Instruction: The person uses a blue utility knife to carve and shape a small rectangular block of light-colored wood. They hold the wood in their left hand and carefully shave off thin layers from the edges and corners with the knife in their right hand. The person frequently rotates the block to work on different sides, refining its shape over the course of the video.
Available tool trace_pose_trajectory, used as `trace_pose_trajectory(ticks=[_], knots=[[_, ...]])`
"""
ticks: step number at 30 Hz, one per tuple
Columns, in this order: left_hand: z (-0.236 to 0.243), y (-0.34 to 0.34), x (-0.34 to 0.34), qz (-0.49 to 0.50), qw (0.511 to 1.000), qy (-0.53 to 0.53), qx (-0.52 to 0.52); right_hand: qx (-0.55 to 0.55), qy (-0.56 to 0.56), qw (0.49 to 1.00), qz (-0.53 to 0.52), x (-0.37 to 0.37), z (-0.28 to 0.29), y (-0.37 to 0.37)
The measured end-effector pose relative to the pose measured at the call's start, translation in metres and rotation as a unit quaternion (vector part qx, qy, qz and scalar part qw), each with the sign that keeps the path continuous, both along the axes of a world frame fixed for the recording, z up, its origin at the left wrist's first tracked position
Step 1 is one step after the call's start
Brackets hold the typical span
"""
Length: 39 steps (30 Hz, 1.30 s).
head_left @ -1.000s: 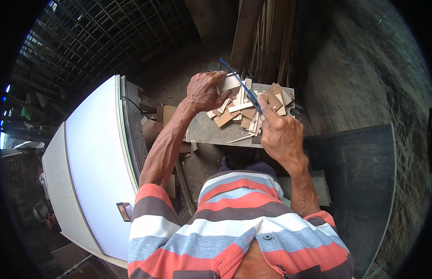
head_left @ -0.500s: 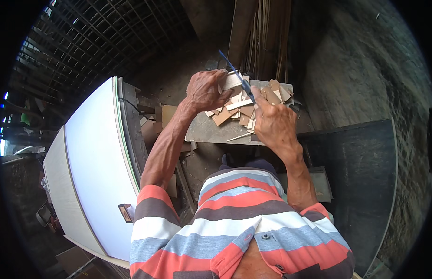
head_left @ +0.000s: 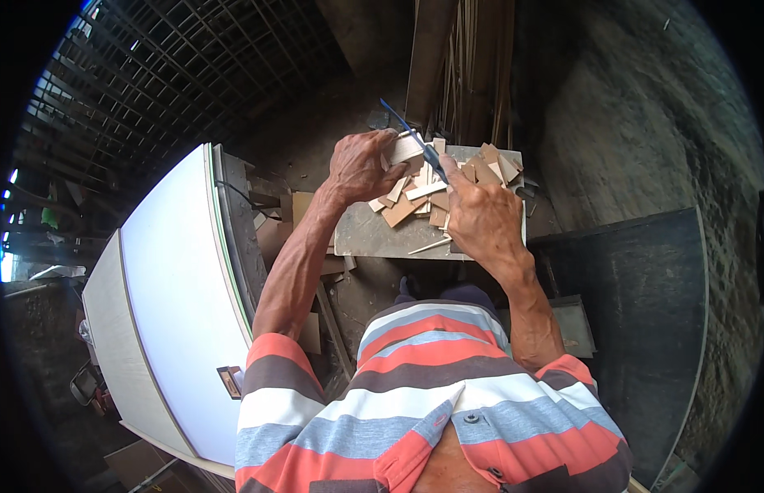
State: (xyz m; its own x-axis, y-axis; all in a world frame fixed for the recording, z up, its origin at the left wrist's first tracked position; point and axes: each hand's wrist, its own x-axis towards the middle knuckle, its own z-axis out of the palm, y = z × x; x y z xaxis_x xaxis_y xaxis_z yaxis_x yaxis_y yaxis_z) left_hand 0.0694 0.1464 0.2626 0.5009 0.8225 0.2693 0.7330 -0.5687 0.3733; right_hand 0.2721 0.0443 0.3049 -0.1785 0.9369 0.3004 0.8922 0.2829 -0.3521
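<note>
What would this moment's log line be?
left hand: holds pale wood piece | right hand: holds blue-bladed tool | wood scraps on grey board

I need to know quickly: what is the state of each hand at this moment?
Left hand: closed, holding a pale wooden piece.
Right hand: closed, holding a thin blue-bladed hand tool, probably a saw.

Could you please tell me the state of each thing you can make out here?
Left hand: closed around the pale flat wooden piece.
Right hand: closed on the blue long-bladed hand tool, index finger extended.
Tool: gripped, blade beside the pale piece; contact unclear.
Pale piece: held; whether cut, unclear.
Brown and pale wooden offcuts: loose, heaped.
Grey flat-topped work surface: partly covered by offcuts.
Striped cloth shirt: open-collared.
</note>
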Motion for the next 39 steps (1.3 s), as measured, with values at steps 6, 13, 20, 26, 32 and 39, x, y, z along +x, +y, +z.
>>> trace_pose_trajectory(ticks=[6,13,20,26,32,39], knots=[[-0.002,0.002,-0.018,0.060,0.985,-0.062,-0.150,0.101,0.158,0.982,-0.025,0.021,0.023,-0.032],[0.002,0.001,-0.017,0.051,0.979,-0.091,-0.177,0.007,0.110,0.994,-0.007,0.015,0.024,-0.046],[0.000,0.000,-0.020,0.057,0.980,-0.080,-0.173,-0.041,0.090,0.995,-0.002,0.015,0.019,-0.048],[-0.004,-0.003,-0.022,0.044,0.994,-0.012,-0.097,-0.063,0.062,0.996,-0.003,0.010,0.025,-0.050],[0.003,-0.008,-0.010,-0.009,0.999,0.035,-0.023,-0.090,0.024,0.996,-0.003,0.001,0.021,-0.036],[-0.006,-0.015,-0.012,0.017,1.000,0.016,-0.015,-0.088,0.021,0.996,0.011,-0.005,0.019,-0.015]])
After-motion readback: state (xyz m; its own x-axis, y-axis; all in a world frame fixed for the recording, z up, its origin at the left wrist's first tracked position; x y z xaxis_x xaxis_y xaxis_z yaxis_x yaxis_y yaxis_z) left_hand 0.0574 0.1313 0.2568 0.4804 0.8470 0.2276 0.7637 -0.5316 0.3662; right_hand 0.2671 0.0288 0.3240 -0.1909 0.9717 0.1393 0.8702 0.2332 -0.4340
